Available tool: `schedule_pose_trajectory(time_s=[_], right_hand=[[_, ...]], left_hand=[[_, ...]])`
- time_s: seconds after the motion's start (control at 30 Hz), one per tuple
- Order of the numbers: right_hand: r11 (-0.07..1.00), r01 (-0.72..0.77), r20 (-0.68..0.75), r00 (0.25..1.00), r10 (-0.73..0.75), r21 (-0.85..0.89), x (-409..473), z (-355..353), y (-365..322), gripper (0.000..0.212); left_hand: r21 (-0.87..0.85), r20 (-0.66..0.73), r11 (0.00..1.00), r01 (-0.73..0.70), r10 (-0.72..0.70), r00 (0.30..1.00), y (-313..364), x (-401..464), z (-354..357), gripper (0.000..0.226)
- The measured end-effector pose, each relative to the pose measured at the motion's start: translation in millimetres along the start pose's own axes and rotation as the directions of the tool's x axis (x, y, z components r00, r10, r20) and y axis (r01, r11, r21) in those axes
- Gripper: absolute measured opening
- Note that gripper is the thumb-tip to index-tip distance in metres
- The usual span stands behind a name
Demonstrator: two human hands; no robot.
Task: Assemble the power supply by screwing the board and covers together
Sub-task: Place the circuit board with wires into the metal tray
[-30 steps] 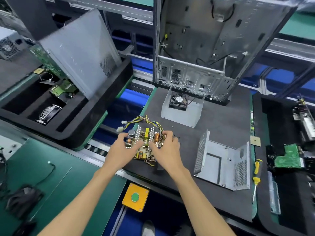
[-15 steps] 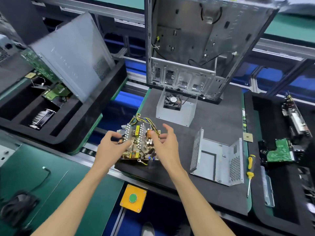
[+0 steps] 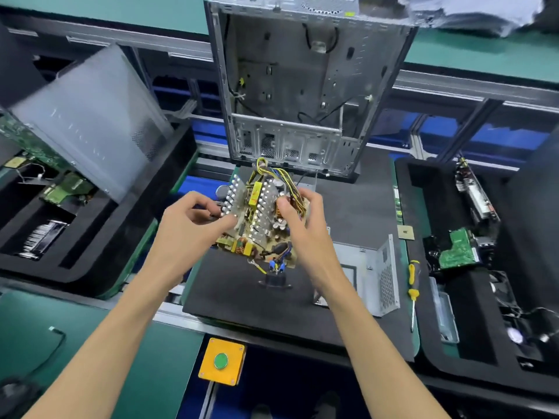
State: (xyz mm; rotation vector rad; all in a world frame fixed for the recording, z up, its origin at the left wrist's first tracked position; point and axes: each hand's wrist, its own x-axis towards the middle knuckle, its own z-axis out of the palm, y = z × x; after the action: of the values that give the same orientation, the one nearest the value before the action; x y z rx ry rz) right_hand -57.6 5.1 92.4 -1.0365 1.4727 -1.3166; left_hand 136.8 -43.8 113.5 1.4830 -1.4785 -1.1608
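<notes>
The power supply board [image 3: 257, 219], with heatsinks, a yellow transformer and yellow-black wires, is lifted and tilted above the black mat [image 3: 230, 285]. My left hand [image 3: 193, 219] pinches its left side. My right hand [image 3: 302, 219] grips its right side near the wire bundle. A black socket [image 3: 273, 281] hangs from the board on short wires. A perforated metal cover [image 3: 378, 267] lies on the mat to the right, partly behind my right arm. The second cover, with the fan, is hidden behind the board.
An open computer case [image 3: 302, 86] stands at the back of the mat. A yellow-handled screwdriver [image 3: 413, 285] lies right of the cover. Black foam trays [image 3: 99, 252] with parts flank both sides. A yellow box with a green button [image 3: 221, 361] sits at the front edge.
Both hands have raised the board off the mat and tilted it up toward the camera. The view has shifted, so the fan cover is now behind the board.
</notes>
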Motion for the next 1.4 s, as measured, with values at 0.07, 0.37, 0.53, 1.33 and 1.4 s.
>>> schedule_pose_trajectory(time_s=[0.07, 0.37, 0.53, 1.33, 1.4], right_hand=[[0.996, 0.010, -0.051, 0.999, -0.005, 0.090, -2.1, -17.2, -9.2, 0.038], [0.942, -0.168, -0.270, 0.930, 0.249, 0.291, -7.6, -104.6, -10.5, 0.051], [0.906, -0.343, -0.277, 0.871, 0.406, 0.249, -11.1, -148.4, -0.3, 0.094], [0.664, -0.103, 0.122, 0.951, 0.284, -0.741, 79.4, -202.2, -13.1, 0.065], [0.659, -0.045, 0.182, 0.945, 0.271, -0.751, 84.3, -198.5, -9.6, 0.066]], left_hand=[[-0.018, 0.023, 1.000, -0.016, 0.016, 1.000, 18.5, 0.0, 16.4, 0.040], [0.070, 0.256, 0.997, -0.029, 0.010, 0.967, 59.9, -6.3, 107.5, 0.078], [0.240, 0.454, 0.969, -0.057, -0.060, 0.889, 73.9, -8.8, 139.5, 0.110], [0.058, 0.609, 0.958, 0.280, -0.256, 0.750, 51.2, -31.8, 170.4, 0.052], [0.149, 0.594, 0.979, 0.139, -0.201, 0.779, 48.0, -32.1, 166.5, 0.055]])
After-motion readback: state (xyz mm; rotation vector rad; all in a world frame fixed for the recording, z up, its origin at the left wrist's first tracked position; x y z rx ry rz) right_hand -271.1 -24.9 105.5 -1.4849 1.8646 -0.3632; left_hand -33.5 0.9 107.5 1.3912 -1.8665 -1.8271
